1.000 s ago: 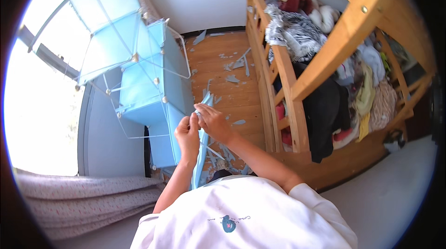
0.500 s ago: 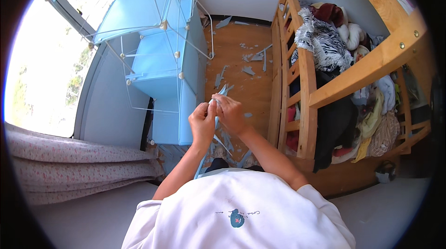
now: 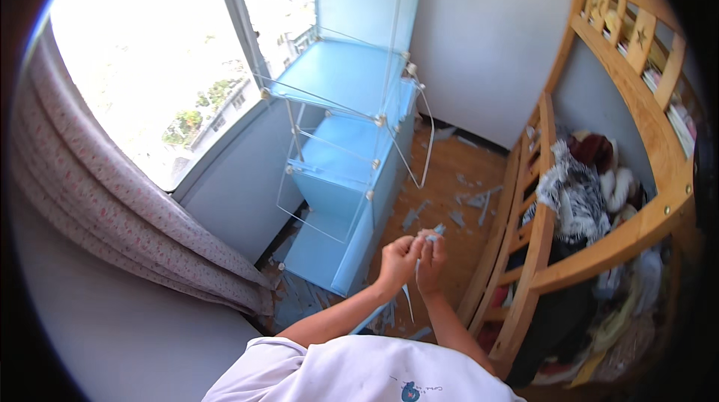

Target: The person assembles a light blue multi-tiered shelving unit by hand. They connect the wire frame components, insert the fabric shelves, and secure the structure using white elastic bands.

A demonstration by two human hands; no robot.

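My left hand (image 3: 398,261) and my right hand (image 3: 430,258) are close together in front of my chest, fingers pinched. Between them is a torn light-blue strip (image 3: 440,230), which looks like thin plastic sheeting. One frayed end shows above my fingertips, and a thin pale tail (image 3: 408,303) dangles below my hands. My fingers hide the middle of it. To the left of my hands stands a light-blue cube rack (image 3: 352,252) made of panels, thin metal rods and white round connectors; my hands are apart from it.
Torn blue-grey scraps (image 3: 299,301) litter the wooden floor (image 3: 442,170). A wooden bunk bed (image 3: 535,252) heaped with clothes (image 3: 577,192) stands on the right. A bright window (image 3: 150,65) and a flowered curtain (image 3: 127,192) are on the left, with a pale wall (image 3: 479,42) behind.
My view has tilted up and swung left, so the rack and window show more fully. My hands stay together on the strip, and the right hand has turned more upright.
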